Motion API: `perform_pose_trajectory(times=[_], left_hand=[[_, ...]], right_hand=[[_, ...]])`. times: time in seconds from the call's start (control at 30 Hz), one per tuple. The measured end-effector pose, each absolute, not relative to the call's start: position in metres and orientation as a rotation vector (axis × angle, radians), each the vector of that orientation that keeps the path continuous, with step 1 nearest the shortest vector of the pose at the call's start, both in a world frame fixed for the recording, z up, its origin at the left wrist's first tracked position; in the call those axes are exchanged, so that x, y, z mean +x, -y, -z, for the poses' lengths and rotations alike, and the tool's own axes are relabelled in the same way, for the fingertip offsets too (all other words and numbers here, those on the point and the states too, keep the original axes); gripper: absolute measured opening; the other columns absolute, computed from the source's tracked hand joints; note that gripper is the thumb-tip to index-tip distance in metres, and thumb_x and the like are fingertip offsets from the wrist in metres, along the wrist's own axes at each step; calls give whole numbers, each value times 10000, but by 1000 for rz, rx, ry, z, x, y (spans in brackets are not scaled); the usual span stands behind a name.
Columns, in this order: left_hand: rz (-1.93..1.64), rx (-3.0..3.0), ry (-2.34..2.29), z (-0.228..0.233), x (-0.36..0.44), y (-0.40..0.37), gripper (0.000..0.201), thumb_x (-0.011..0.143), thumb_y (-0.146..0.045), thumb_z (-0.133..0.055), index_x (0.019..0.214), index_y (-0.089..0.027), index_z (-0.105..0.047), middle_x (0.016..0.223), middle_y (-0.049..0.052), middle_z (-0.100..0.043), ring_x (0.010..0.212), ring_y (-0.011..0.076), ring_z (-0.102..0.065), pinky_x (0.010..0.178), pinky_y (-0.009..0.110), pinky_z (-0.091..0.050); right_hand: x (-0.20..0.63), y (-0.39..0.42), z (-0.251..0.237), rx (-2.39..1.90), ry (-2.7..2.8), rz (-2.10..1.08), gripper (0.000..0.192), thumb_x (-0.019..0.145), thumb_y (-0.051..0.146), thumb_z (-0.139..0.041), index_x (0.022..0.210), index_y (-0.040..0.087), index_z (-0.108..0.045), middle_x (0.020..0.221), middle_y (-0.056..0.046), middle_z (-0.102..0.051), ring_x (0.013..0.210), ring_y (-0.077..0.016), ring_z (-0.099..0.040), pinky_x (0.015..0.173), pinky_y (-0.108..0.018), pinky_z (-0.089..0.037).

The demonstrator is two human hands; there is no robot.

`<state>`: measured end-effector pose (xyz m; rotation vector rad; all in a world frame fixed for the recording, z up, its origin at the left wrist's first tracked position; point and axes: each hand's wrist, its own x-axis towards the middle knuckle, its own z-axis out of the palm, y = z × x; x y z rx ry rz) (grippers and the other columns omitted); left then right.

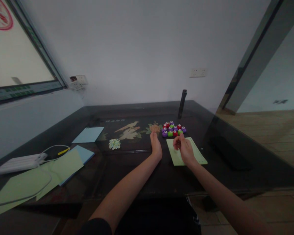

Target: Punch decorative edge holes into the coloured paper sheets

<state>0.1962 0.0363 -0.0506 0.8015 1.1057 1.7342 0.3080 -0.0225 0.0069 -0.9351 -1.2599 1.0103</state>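
My left hand (156, 146) rests on its edge on the dark table, fingers stretched out and pointing away from me, with nothing in it. Over a pale green sheet of paper (172, 153) is my right hand (184, 148), its fingers curled inward; whether something small is inside them cannot be seen. Just beyond its fingertips sits a tight cluster of small purple, red and green pieces with eye-like white tops (175, 128). The left hand is apart from this cluster, to its near left.
A pile of small pale puzzle-like pieces (114, 144) lies left of centre. Further left are a blue sheet (88, 134), green sheets (61, 166), a white power strip (19, 164) and a cable. A black upright object (182, 103) stands behind; a dark flat object (230, 153) lies right.
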Motion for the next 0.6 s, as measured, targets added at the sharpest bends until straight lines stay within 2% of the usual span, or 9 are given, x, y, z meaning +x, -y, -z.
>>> perform_pose_trajectory(times=[0.27, 0.6], left_hand=[[-1618, 1222, -1398, 39, 133, -31, 258, 921, -343, -387, 1068, -207, -549, 1115, 60, -602, 1120, 187, -524, 1000, 326, -357], [-1392, 1660, -1714, 34, 39, -36, 267, 913, -260, -363, 1085, -173, -548, 1086, 86, -627, 1039, 211, -565, 953, 362, -400]], right_hand=[[308, 22, -4, -907, 1255, -1040, 618, 838, 688, -361, 543, 176, -540, 440, 4, -465, 426, -96, -416, 439, -240, -292], [307, 23, -5, -903, 1253, -1056, 595, 805, 692, -432, 532, 177, -547, 464, -2, -473, 438, -100, -426, 442, -243, -301]])
